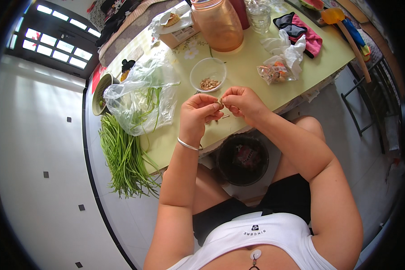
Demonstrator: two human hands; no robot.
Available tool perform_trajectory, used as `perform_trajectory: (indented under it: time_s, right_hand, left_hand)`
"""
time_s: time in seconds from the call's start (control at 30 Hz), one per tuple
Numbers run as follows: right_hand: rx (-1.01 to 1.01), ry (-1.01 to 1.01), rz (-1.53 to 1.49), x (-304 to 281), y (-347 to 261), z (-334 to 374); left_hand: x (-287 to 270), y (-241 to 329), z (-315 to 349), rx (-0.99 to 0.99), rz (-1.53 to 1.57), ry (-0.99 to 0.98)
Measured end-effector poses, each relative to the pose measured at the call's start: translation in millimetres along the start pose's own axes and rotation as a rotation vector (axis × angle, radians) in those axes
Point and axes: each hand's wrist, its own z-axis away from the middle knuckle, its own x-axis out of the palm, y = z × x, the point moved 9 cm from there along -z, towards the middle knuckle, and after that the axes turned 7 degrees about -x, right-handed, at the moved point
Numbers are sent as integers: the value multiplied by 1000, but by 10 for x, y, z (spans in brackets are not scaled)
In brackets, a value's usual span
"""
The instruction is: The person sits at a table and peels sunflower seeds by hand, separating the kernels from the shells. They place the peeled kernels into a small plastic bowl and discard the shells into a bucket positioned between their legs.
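My left hand [198,110], with a silver bangle at its wrist, is closed at the fingertips on a small pale-brown piece [220,102], perhaps a seed or nut. Opposite it, my right hand [245,104] pinches the same piece between thumb and forefinger. Its exact kind is too small to make out and partly hidden by my fingers. Just beyond both hands a clear round plastic bowl [208,65] holds several brown, elongated pieces [209,84]. A few loose bits [225,116] lie on the table close under my hands.
A black bin [242,173] stands below the table edge between my legs. Green stalks [121,157] hang over the table's left side beside a clear plastic bag [144,90]. A large amber jar [218,27], a snack bag [274,70] and crumpled tissue [290,49] sit farther back.
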Motion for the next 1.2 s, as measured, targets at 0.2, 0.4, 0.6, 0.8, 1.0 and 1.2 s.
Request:
perform_trajectory:
  time_s: [0.2,0.4,0.6,0.8,1.0,1.2]
  right_hand:
    - [59,16,-27,-18,29,10]
    - [70,-102,39,67,113,-4]
    - [-9,-82,100,23,102,-30]
    - [2,-76,118,28,117,-53]
    - [109,-39,-60,-7,166,-48]
    - [187,13,-255,24,161,-19]
  left_hand:
    - [107,275,135,300,-332,136]
    - [223,370,215,488,-523,125]
    - [151,527,218,585,-615,283]
    - [-98,709,-21,663,-725,451]
    - [100,600,28,603,-641,194]
    - [249,531,124,468,-708,35]
